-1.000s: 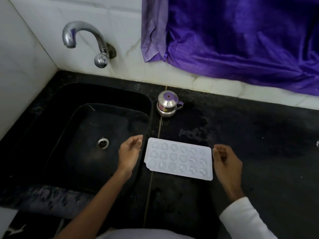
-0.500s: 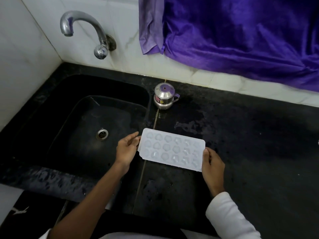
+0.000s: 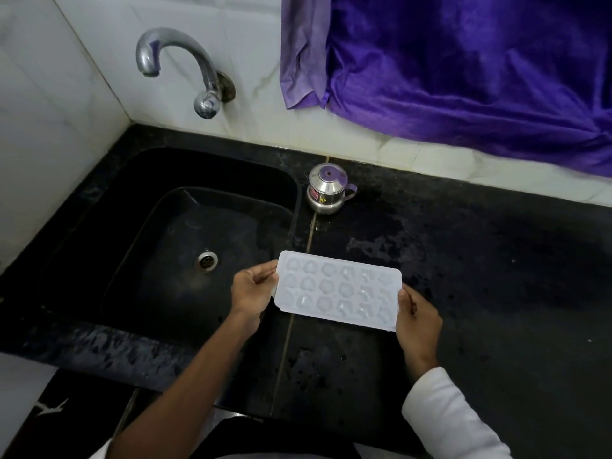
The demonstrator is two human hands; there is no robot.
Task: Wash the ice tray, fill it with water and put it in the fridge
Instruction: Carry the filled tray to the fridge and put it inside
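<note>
You hold the white ice tray [image 3: 337,291] pockets-up between both grips, above the black desk [image 3: 480,266] just right of the sink [image 3: 99,233]. Its left end lies at the sink's right rim. Your left grip [image 3: 251,289] curls round the short left end. Your right grip [image 3: 419,321] clasps the short right end, thumb on the rim. You cannot tell whether the tray rests on the desk or hangs clear of it. The fingers beneath it are hidden, and the rightmost pockets are hard to make out.
</note>
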